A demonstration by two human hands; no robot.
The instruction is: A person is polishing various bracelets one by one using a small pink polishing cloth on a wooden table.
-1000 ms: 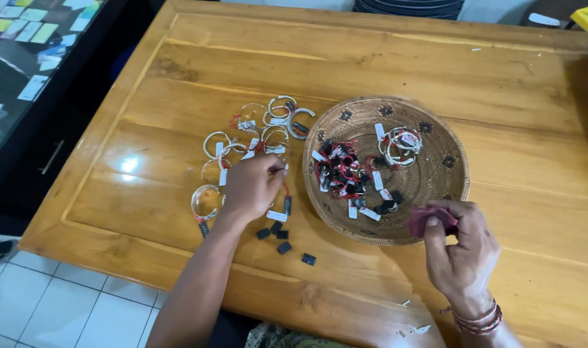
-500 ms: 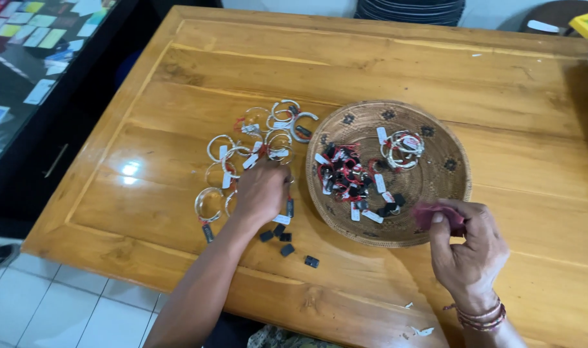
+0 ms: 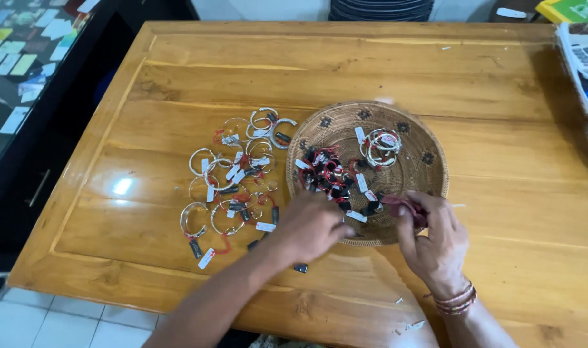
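The left hand (image 3: 313,225) rests at the near rim of the woven basket (image 3: 429,138), its fingers curled toward the pile of black and red tagged pieces (image 3: 329,177) just beyond (whether they pinch one, I cannot tell). The right hand (image 3: 436,241), at the same rim, pinches a dark red cloth (image 3: 403,207).

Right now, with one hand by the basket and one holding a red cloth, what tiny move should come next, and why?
Probably the left hand should pick one small tagged piece out of the round woven basket. Its fingers sit at the basket's near rim beside the red and black tagged pieces, while the right hand holds the dark red cloth close by, with no piece visible in it.
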